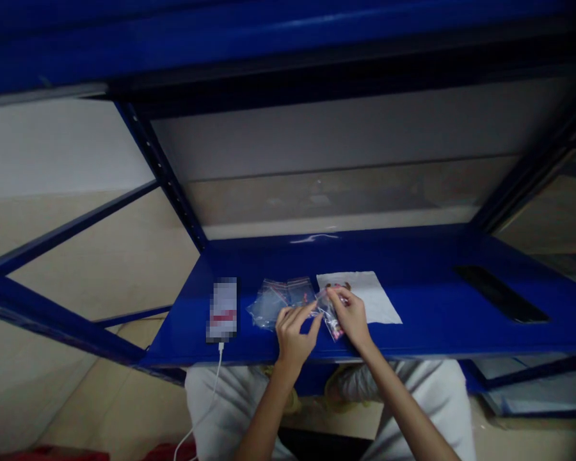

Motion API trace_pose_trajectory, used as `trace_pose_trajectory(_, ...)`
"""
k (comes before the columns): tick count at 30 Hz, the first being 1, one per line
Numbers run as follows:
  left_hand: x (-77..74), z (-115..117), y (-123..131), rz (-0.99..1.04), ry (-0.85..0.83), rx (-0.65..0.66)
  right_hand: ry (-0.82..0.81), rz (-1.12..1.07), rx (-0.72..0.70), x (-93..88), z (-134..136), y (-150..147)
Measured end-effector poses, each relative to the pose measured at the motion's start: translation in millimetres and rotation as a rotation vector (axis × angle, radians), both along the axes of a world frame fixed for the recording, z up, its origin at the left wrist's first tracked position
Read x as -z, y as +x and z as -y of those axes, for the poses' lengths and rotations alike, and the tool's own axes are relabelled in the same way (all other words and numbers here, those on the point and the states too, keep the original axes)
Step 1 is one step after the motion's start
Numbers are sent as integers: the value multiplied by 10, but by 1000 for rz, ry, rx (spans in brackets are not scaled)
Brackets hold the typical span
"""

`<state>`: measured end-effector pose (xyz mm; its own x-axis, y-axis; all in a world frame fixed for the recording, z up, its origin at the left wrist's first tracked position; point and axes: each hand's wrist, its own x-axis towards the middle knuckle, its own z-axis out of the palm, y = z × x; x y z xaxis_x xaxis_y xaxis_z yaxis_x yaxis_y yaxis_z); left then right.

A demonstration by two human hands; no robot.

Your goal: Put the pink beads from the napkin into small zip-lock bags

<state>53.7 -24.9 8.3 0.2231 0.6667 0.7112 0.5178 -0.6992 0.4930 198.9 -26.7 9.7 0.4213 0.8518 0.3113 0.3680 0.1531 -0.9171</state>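
On the glossy blue steel shelf [427, 320], far left, there's a blurred-out phone [223, 310] with a white charging cable [216, 384] trailing down, then a pile of clear zip-top plastic bags [281, 302]. My left hand [295, 339] is hovering, fingers loosely curled and just beside a small clear bag [333, 320] with pink contents. My right hand [350, 317] is pinching that bag between thumb and fingers, over the left edge of a white paper sheet [377, 298].
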Motion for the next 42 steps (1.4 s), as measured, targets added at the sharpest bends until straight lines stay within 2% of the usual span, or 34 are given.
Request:
trace_pose_trajectory(3, -7, -33, -293, -13, 15, -190, -10, 54, 53, -81, -214, -72)
trace_pose_trajectory(6, 54, -152, -499, -168, -103, -302, -40, 94, 50, -92, -439, -193)
trace_pose_trajectory(10, 223, -257, -602, -304, -269, -330, -82, 107, 29, 2, -576, -347)
trace_pose_trajectory(14, 303, -253, -613, -276, -264, -313, -170, 279, 48, 20, -520, -432)
trace_pose_trajectory(17, 215, -233, -626, -188, -226, -332, -218, 427, 134, -84, -415, -436)
trace_pose_trajectory(19, 94, -208, -651, -73, -185, -366, -202, 473, 168, -172, -322, -411)
trace_pose_trajectory(21, -51, -161, -682, 67, -167, -387, -135, 439, 140, -245, -212, -379)
trace_pose_trajectory(23, -188, -85, -702, 202, -249, -331, -75, 294, 56, -290, -85, -358)
trace_pose_trajectory(25, -291, 6, -693, 308, -484, -205, -64, 87, -68, -312, 48, -361)
trace_pose_trajectory(28, -355, 122, -627, 393, -822, 41, -107, -195, -246, -321, 218, -393)
trace_pose_trajectory(30, -355, 170, -572, 398, -936, 170, -148, -318, -327, -319, 293, -402)
trace_pose_trajectory(33, -356, 219, -526, 384, -1010, 269, -240, -440, -389, -318, 354, -374)
trace_pose_trajectory(38, -413, 308, -563, 347, -1020, 372, -389, -602, -462, -383, 440, -320)
trace_pose_trajectory(40, -416, 331, -588, 313, -1001, 349, -426, -637, -523, -414, 482, -323)
trace_pose_trajectory(42, -405, 346, -611, 286, -948, 256, -439, -657, -552, -434, 520, -334)
